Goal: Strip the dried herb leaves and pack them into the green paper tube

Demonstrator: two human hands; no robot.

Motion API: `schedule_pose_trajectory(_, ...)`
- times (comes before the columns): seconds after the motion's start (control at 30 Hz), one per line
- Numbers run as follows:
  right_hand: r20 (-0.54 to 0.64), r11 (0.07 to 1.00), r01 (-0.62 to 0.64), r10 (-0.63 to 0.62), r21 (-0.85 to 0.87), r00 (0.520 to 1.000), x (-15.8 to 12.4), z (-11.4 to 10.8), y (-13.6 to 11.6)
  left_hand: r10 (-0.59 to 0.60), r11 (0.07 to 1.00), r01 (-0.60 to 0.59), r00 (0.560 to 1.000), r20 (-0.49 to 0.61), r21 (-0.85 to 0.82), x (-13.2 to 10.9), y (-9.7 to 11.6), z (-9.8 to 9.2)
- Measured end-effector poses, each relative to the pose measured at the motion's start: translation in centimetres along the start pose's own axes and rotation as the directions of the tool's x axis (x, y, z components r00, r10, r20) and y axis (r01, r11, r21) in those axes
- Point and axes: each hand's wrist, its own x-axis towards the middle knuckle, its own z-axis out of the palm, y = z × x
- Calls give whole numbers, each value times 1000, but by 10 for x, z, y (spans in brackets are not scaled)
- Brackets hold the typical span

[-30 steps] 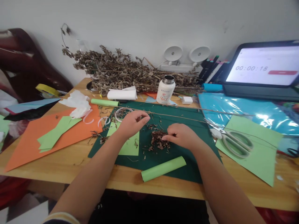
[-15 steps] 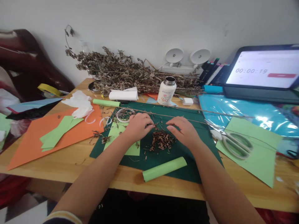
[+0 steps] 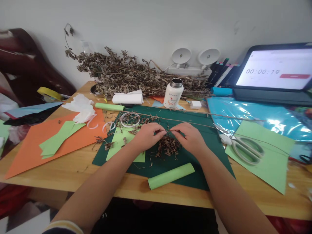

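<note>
Above a pile of crumbled dried leaves point(image 3: 168, 148) on the green cutting mat point(image 3: 136, 171), my left hand point(image 3: 151, 135) pinches a thin dried plant stem point(image 3: 168, 131). Facing it, my right hand point(image 3: 188, 135) has thumb and forefinger closed at the stem's other end. The fingertips of both hands nearly meet. In front of the pile lies a rolled green paper tube point(image 3: 172, 176). A light green sheet point(image 3: 117, 146) with plant bits is under my left wrist, and a roll of clear tape point(image 3: 130, 120) rests behind it.
Scissors point(image 3: 247, 151) lie on green paper point(image 3: 273, 162) at right. An open white bottle point(image 3: 173, 94) stands behind the mat, before a heap of dried plants point(image 3: 126, 71). Long thin stalks point(image 3: 195, 123) cross the mat. Orange paper point(image 3: 29, 152) is at left, a tablet point(image 3: 275, 70) at right.
My hands have come closer together above the leaf pile. The right fingers, apart before, are now closed in a pinch. The view has shifted slightly.
</note>
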Motion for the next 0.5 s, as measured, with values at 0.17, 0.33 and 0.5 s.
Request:
schedule_pose_trajectory(0.17, -39, 999, -37, 36, -9, 999, -1, -1, 4, -69, 998, 69, 997, -35, -7, 0, -5, -3)
schedule_pose_trajectory(0.33, -42, 993, -115, 115, -12, 992, -2, -4, 7, -131, 991, 127, 988, -88, -44, 1, -7, -7)
schedule_pose_trajectory(0.5, 164, 998, -55, 59, -32, 985, -1, -9, 2, -289, 946, 259, 946, -144, -196, 2, -11, -6)
